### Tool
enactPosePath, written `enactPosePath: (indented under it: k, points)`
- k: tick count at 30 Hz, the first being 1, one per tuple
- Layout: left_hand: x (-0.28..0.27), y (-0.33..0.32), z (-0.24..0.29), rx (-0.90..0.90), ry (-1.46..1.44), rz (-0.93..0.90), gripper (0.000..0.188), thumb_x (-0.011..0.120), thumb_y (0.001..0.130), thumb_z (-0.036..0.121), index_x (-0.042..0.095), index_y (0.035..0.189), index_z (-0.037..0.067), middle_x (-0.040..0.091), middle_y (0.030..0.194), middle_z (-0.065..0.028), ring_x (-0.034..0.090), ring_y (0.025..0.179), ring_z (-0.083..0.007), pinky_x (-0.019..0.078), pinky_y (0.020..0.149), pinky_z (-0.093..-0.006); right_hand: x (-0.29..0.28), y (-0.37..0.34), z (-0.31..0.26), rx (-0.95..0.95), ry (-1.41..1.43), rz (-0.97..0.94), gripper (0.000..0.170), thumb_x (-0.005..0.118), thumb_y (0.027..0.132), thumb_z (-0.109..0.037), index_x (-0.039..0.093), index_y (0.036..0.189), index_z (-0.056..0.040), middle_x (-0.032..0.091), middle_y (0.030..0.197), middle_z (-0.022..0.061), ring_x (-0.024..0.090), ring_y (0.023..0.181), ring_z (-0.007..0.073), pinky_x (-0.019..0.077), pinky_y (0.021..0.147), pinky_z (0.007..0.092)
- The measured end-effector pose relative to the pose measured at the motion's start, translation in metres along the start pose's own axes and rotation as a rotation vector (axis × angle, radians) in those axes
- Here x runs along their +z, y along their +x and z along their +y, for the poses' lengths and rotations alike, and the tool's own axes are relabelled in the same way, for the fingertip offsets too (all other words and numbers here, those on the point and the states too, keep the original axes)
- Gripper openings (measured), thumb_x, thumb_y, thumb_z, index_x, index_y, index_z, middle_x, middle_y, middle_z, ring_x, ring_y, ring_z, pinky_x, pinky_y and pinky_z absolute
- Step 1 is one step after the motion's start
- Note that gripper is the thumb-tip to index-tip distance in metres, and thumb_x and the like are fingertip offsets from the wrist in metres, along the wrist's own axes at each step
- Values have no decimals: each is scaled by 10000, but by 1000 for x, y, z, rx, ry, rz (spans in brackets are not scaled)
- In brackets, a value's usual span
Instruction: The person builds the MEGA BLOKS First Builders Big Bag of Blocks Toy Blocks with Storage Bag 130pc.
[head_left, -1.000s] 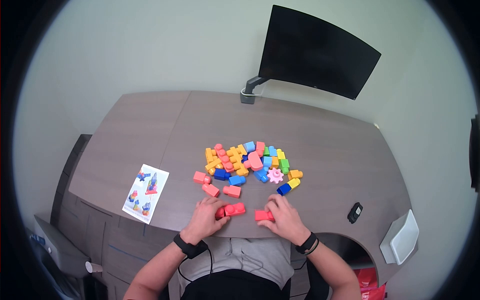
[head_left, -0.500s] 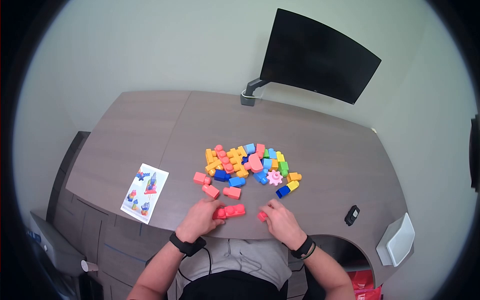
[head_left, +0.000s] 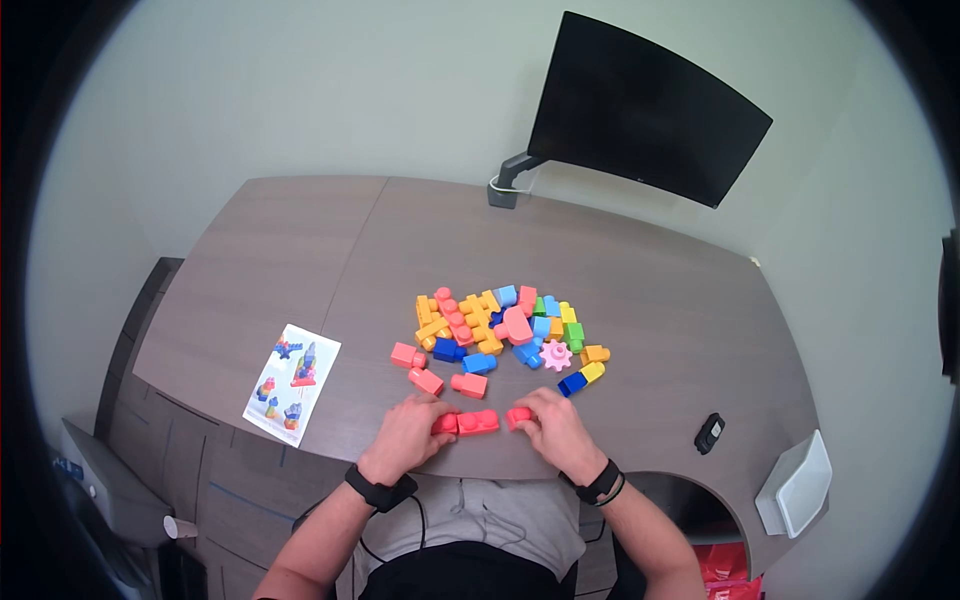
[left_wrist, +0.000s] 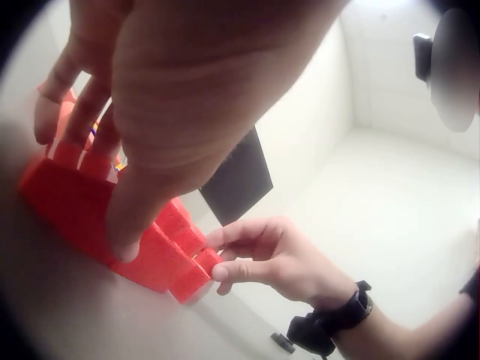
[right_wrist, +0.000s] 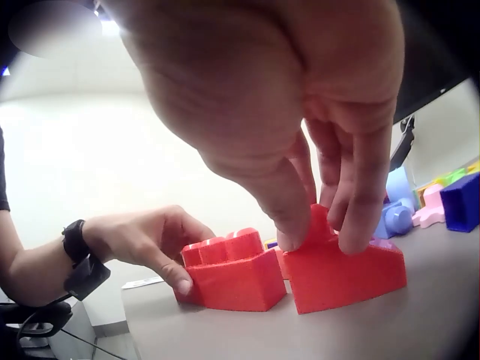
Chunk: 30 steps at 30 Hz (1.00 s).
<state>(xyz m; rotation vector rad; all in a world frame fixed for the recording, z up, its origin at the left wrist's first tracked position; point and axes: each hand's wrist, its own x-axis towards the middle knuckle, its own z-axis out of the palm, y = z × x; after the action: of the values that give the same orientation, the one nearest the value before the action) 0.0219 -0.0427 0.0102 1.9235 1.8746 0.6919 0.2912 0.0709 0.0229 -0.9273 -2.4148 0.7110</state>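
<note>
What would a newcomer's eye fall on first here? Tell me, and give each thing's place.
Probably the heap of bright toy building blocks mid-desk, with a pink gear-shaped block toward its right side. Nearer the desk's front edge, the left hand grips one end of a row of red blocks and the right hand pinches another red block. The large black monitor stands out behind.

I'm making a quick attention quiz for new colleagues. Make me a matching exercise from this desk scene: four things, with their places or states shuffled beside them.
Column 1
1. Leaflet
2. Monitor
3. Right hand
4. White container

Column 2
A. pinching a red block
B. at the right end of the desk
C. mounted on an arm
D. left of the blocks

Pairs: 1-D; 2-C; 3-A; 4-B
</note>
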Motion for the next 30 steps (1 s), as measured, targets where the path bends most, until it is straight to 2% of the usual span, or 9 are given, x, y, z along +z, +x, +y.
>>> enactPosePath:
  k: [3,5,8,11,14,17,20,26,30]
  points:
    - [-1,1,-4,-55,-25,-26,454,959,862,246,823,1273,108,790,1178,-154,744,1148,-396,614,980,-506,0,2,0,24,60,-5,229,845,909,-23,808,1130,27,760,1111,208,744,1036,450,609,939,526]
    - [3,3,0,14,-30,-9,451,963,848,238,825,1257,108,779,1161,-150,742,1152,-388,616,979,-507,6,4,-4,-3,91,-30,236,866,900,-35,817,1124,21,762,1096,204,748,1013,450,613,918,525]
    - [8,7,0,59,-32,-3,449,967,835,236,824,1236,92,774,1145,-150,738,1142,-387,616,972,-510,16,2,-3,-126,-48,71,281,927,867,-41,826,1123,18,772,1045,160,765,860,318,626,779,425]
    - [10,7,-2,76,-51,-15,451,972,829,250,827,1224,89,782,1137,-139,737,1136,-379,604,978,-514,7,0,-7,27,49,-56,299,949,863,-69,830,1125,12,767,1035,163,757,836,313,620,765,422]
    - [12,6,-1,87,-37,-57,451,976,826,274,833,1221,108,797,1143,-119,736,1153,-361,584,992,-511,4,-9,-12,20,67,-109,299,960,870,-93,820,1111,15,755,1016,163,752,824,314,615,761,429]
    - [15,8,2,60,0,-100,451,978,824,303,841,1215,125,811,1170,-102,734,1181,-341,564,1010,-502,5,-13,-17,53,72,-123,302,937,884,-117,803,1122,11,742,1094,209,754,940,411,616,840,499]
    - [18,4,2,69,9,-81,470,982,823,327,839,1227,132,818,1195,-91,731,1203,-326,547,1023,-499,6,-12,-14,49,57,-138,404,968,874,-121,771,1201,11,739,1083,170,764,919,320,627,817,433]
    - [-2,-2,9,62,19,18,601,973,839,395,799,1352,134,819,1276,-79,729,1246,-321,514,1055,-512,-34,0,-31,-130,-244,-234,557,939,918,-202,688,1380,-15,715,1278,226,751,1112,410,618,936,509]
    - [-33,-6,10,63,-24,72,641,966,843,409,783,1396,141,817,1295,-84,719,1273,-309,511,1044,-506,-57,38,-69,38,-352,-315,405,879,956,-157,734,1305,-11,784,1238,209,773,1121,410,614,968,515]
